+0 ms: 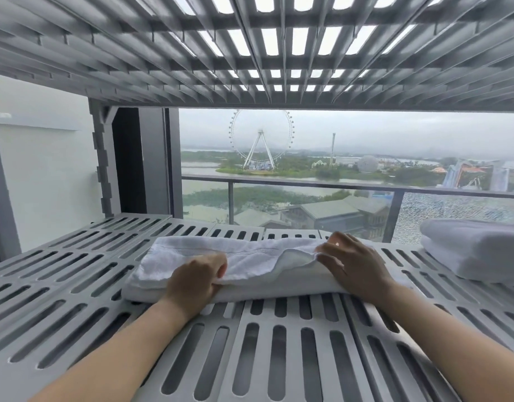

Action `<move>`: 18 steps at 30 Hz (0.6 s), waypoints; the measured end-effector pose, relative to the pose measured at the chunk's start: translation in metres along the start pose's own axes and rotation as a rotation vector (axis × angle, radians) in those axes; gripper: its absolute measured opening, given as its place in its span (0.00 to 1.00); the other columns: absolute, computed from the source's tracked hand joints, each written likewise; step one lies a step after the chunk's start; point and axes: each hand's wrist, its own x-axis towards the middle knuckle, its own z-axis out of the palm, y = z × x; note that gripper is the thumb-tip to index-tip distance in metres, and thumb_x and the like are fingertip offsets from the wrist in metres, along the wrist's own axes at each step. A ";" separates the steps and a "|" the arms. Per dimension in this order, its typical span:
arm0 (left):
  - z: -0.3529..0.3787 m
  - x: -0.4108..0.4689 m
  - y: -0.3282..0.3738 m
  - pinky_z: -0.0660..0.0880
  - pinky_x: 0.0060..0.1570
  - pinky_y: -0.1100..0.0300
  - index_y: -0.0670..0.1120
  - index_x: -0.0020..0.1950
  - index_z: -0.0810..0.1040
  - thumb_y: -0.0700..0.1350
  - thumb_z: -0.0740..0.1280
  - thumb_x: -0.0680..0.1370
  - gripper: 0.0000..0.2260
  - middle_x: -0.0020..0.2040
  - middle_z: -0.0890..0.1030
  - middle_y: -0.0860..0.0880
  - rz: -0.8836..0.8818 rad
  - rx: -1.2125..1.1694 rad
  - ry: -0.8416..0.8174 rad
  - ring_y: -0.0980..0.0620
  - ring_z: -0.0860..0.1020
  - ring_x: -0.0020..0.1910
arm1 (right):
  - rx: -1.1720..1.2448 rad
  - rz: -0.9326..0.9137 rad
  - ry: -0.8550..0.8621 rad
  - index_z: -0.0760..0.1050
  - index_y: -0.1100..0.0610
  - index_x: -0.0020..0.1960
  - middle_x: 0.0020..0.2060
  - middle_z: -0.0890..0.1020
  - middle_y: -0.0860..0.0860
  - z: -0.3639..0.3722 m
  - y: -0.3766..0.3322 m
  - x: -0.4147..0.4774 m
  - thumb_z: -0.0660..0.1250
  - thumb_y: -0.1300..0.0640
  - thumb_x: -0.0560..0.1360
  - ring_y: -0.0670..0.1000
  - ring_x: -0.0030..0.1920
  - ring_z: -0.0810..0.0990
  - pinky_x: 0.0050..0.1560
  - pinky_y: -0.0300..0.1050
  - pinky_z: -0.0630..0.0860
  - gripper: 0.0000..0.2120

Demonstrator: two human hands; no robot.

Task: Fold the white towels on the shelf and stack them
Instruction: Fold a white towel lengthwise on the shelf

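A white towel (pixel 250 262) lies folded into a long strip across the middle of the grey slotted shelf (pixel 61 285). My left hand (pixel 196 281) grips the towel's near edge left of centre, fingers curled into the cloth. My right hand (pixel 351 264) presses on the towel's right end, pinching a raised fold of the top layer. At the right edge of the shelf sits a stack of folded white towels (pixel 476 250), apart from both hands.
Another slotted shelf (pixel 250 53) hangs low overhead. A grey upright post (pixel 103 161) stands at the back left. Behind the shelf is a window with a balcony railing (pixel 308 184) and a distant Ferris wheel.
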 end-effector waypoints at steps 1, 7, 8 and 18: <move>0.000 -0.001 0.001 0.64 0.29 0.63 0.49 0.35 0.65 0.31 0.62 0.69 0.13 0.30 0.71 0.53 0.004 0.010 0.022 0.51 0.70 0.29 | 0.020 0.010 0.015 0.77 0.50 0.47 0.42 0.78 0.51 0.001 -0.003 0.005 0.60 0.46 0.77 0.53 0.42 0.79 0.32 0.42 0.71 0.11; -0.005 -0.004 -0.003 0.67 0.29 0.65 0.49 0.40 0.71 0.45 0.75 0.67 0.12 0.35 0.70 0.57 0.054 -0.033 0.045 0.56 0.70 0.31 | 0.143 0.038 -0.041 0.76 0.51 0.51 0.47 0.77 0.50 0.018 -0.020 0.016 0.61 0.51 0.77 0.52 0.48 0.77 0.40 0.48 0.75 0.07; -0.005 -0.004 -0.004 0.68 0.30 0.64 0.49 0.42 0.73 0.49 0.74 0.68 0.11 0.37 0.72 0.57 0.076 -0.029 0.042 0.56 0.71 0.33 | 0.141 0.038 -0.060 0.76 0.52 0.51 0.47 0.78 0.50 0.021 -0.019 0.014 0.61 0.52 0.78 0.52 0.48 0.76 0.39 0.46 0.74 0.08; -0.005 0.004 -0.016 0.59 0.26 0.63 0.50 0.34 0.62 0.35 0.63 0.73 0.14 0.29 0.67 0.55 -0.035 0.039 0.102 0.52 0.68 0.27 | -0.084 0.094 -0.082 0.72 0.57 0.48 0.45 0.78 0.50 0.011 -0.002 0.002 0.59 0.52 0.78 0.55 0.46 0.78 0.35 0.45 0.67 0.09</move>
